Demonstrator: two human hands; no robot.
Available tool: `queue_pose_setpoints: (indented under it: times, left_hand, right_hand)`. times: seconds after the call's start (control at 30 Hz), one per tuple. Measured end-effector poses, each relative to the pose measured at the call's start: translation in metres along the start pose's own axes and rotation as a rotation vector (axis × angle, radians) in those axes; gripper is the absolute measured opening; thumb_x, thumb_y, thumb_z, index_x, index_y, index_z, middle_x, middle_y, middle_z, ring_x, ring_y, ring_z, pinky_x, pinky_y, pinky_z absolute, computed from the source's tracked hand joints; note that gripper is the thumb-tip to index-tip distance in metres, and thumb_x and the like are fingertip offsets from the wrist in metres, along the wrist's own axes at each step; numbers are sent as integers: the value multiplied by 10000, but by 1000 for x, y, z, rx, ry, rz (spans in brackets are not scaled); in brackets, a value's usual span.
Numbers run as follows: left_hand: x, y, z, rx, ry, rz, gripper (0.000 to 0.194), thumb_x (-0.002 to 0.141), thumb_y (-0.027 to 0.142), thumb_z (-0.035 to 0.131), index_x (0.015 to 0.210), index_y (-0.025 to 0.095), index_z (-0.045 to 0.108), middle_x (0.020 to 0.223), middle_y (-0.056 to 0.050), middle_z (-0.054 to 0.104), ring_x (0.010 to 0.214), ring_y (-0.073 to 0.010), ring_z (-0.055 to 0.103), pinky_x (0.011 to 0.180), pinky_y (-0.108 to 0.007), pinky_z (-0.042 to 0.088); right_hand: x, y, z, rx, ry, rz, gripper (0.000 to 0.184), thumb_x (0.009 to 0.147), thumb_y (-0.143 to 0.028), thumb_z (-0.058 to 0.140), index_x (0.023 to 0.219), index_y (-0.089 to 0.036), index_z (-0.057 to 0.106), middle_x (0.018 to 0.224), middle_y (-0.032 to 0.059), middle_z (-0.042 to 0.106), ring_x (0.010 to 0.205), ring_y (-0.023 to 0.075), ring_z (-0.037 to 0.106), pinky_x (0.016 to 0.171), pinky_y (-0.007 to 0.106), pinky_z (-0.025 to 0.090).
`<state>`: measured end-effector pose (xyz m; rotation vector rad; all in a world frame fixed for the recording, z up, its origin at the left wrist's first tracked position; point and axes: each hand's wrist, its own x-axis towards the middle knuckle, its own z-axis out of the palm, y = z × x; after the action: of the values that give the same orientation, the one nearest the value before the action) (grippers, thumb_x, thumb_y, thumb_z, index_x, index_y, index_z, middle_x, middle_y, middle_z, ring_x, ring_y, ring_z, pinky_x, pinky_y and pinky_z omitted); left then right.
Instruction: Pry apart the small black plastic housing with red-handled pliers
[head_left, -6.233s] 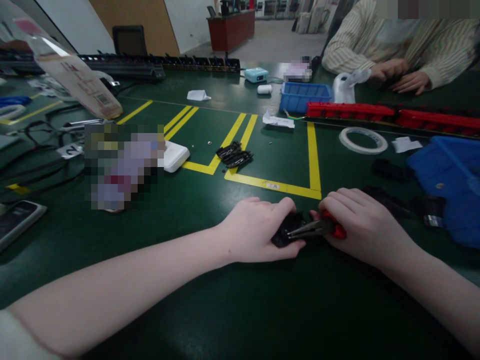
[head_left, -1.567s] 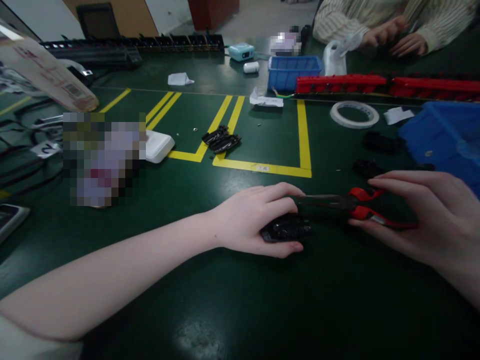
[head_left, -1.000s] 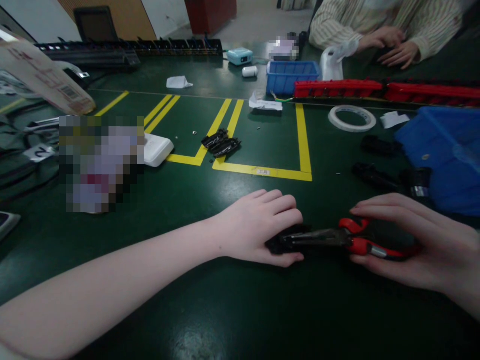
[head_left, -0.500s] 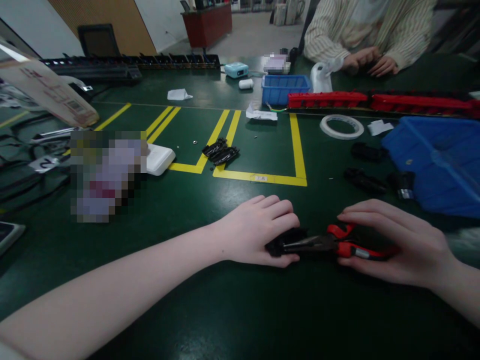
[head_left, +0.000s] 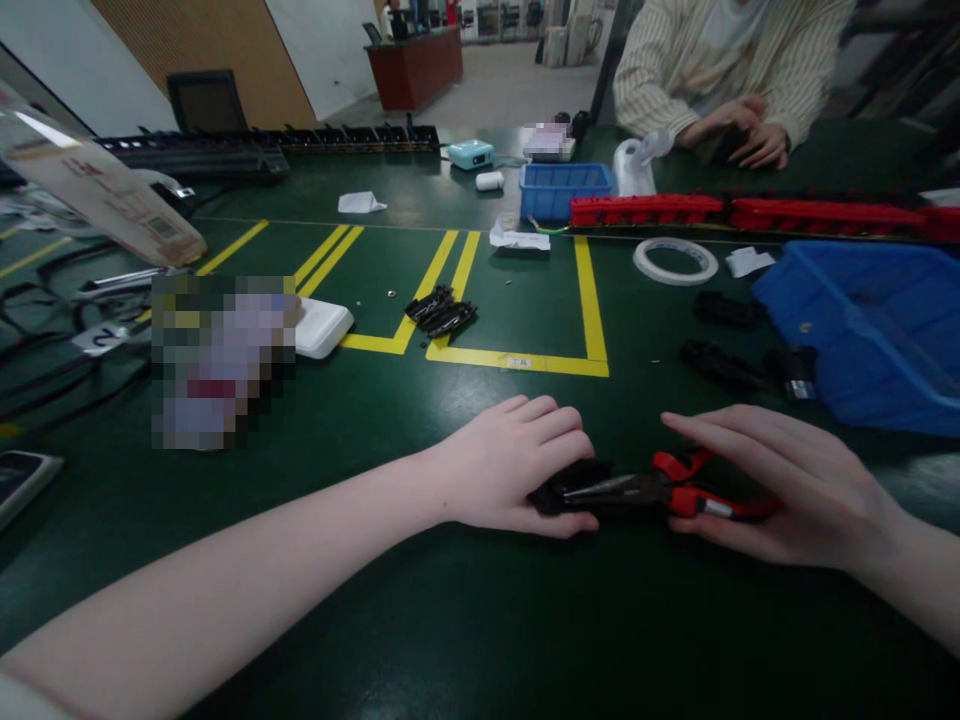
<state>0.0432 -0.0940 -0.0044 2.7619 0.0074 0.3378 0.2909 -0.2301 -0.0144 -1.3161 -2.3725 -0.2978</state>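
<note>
My left hand (head_left: pixel 521 465) lies over a small black plastic part (head_left: pixel 559 490) on the green table (head_left: pixel 450 620), fingers curled round it and pinning it down. My right hand (head_left: pixel 780 485) grips red-handled needle-nose pliers (head_left: pixel 660 488) by the handles. The pliers' metal jaws point left and reach into the black part under my left fingers. Most of the part is hidden by my left hand.
A big blue bin (head_left: pixel 870 330) stands at the right, with black parts (head_left: pixel 724 365) beside it. Two black parts (head_left: pixel 441 312) lie by yellow floor-tape lines. Further back are a tape roll (head_left: pixel 675 260), a small blue tray (head_left: pixel 562 188), red strips (head_left: pixel 750 212) and a seated person's hands (head_left: pixel 739 140).
My right hand lifted the pliers away, then brought them back down so the jaws are in the black part again. My left hand stayed on the part. The view tilted up slightly.
</note>
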Motion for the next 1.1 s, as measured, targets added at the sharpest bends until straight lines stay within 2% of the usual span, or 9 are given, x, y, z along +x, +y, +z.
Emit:
queue_pose_setpoints:
  times: [0.1, 0.2, 0.3, 0.4, 0.5, 0.77, 1.1]
  left_hand:
    - [0, 1, 0, -9, 0, 0, 408, 839, 528, 586, 975, 144, 597, 963, -53, 594, 856, -190, 523, 712, -293, 410]
    - [0, 0, -1, -16, -6, 4, 404, 838, 522, 592, 974, 142, 596, 960, -47, 591, 852, -183, 522, 720, -291, 411]
    - [0, 0, 0, -2, -5, 0, 413, 839, 529, 589, 981, 140, 594, 967, -49, 585, 857, -186, 519, 721, -294, 408]
    - [0, 0, 0, 11, -4, -4, 415, 844, 528, 582, 991, 141, 588, 969, -47, 579, 855, -185, 513, 724, -295, 404]
    - [0, 1, 0, 29, -14, -5, 405, 843, 523, 583, 982, 143, 584, 967, -47, 577, 854, -188, 510, 723, -296, 399]
    - [1, 1, 1, -16, -58, -47, 392, 843, 516, 596, 969, 145, 569, 896, -16, 598, 776, -161, 540, 668, -279, 372]
    - [1, 0, 2, -33, -50, -47, 377, 840, 512, 601, 954, 155, 561, 900, -9, 601, 792, -155, 548, 675, -277, 372]
  right_hand:
    - [1, 1, 0, -46, 6, -48, 449, 831, -382, 621, 1177, -111, 528, 952, 129, 628, 843, 214, 595, 701, 379, 514]
    - [5, 0, -1, -138, 43, -97, 396, 813, -398, 634, 1072, -105, 570, 913, 139, 656, 821, 241, 624, 812, 473, 487]
    - [7, -1, -3, -189, 74, -132, 416, 800, -418, 638, 1027, -73, 592, 920, 176, 670, 937, 310, 638, 966, 553, 402]
    - [7, -2, -4, -225, 76, -125, 415, 849, -446, 546, 1019, -71, 603, 911, 181, 677, 1030, 348, 614, 1019, 595, 338]
    - [6, -5, -4, -246, 86, -107, 380, 878, -419, 494, 1030, -89, 603, 901, 162, 687, 1052, 334, 610, 1038, 593, 322]
    - [9, -7, -2, -233, 112, -103, 305, 872, -340, 499, 1010, -91, 607, 885, 145, 685, 1007, 313, 615, 1043, 583, 325]
    - [9, -1, -2, -185, 120, -115, 320, 872, -337, 502, 1044, -81, 590, 926, 161, 663, 990, 312, 603, 1002, 597, 375]
